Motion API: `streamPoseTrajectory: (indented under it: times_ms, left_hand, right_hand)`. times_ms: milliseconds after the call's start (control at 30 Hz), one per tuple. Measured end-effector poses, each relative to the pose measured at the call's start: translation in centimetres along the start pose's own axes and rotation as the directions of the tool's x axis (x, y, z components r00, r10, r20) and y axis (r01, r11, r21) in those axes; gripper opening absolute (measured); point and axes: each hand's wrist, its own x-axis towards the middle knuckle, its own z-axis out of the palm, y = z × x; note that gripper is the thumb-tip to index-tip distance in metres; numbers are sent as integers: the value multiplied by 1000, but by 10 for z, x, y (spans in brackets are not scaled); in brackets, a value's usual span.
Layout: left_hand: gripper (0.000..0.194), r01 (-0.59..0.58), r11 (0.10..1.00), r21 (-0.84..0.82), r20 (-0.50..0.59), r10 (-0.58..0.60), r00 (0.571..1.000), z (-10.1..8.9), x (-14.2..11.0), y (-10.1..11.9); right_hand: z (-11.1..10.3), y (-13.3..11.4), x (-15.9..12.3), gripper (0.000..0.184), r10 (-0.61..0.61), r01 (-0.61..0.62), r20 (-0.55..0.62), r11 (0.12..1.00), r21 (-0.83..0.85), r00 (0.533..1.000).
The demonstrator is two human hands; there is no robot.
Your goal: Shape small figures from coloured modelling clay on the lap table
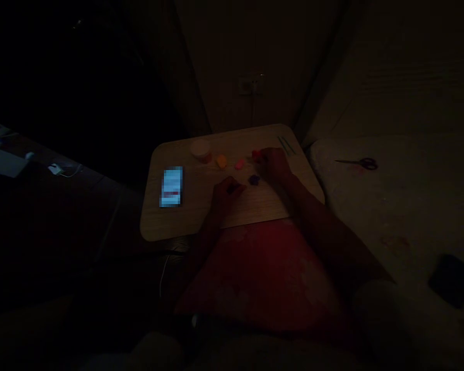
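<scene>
Red lump (255, 154) touches right hand (272, 163), off its left side, toward far edge of table (195, 211); left hand (225, 195) lies farther. Both grips: can't tell.

No text, label, brand, number or sign can be read. On the pale wood-grain table with rounded corners (195, 208), the bright blue rectangular screen (171, 186) at the left is blurred into coarse blocks. The round pale-lidded tub (201, 149) near the table's far edge and the wall socket plate (246, 85) beyond the table are too dark to read.
</scene>
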Motion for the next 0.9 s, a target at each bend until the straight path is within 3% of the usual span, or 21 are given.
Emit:
streamPoseTrajectory:
  times_ms: [300, 500, 733, 900]
  left_hand:
    - [30, -3, 1000, 1, -13, 3, 1000, 0, 0, -2]
    - [29, 8, 1000, -3, -17, -8, 1000, 0, 0, 0]
    - [29, 14, 1000, -9, -12, -14, 1000, 0, -1, 6]
    - [28, 23, 1000, -7, -12, -23, 1000, -1, -1, 9]
  right_hand:
    - [-7, -9, 0, 60, 60, -39, -83, 971, 234, 995]
    - [-4, -6, -4, 56, 68, -39, -52, 900, 433, 996]
    - [-12, -13, -11, 50, 33, 16, -116, 916, 402, 993]
    - [-11, -8, -11, 47, 76, -15, -159, 935, 354, 984]
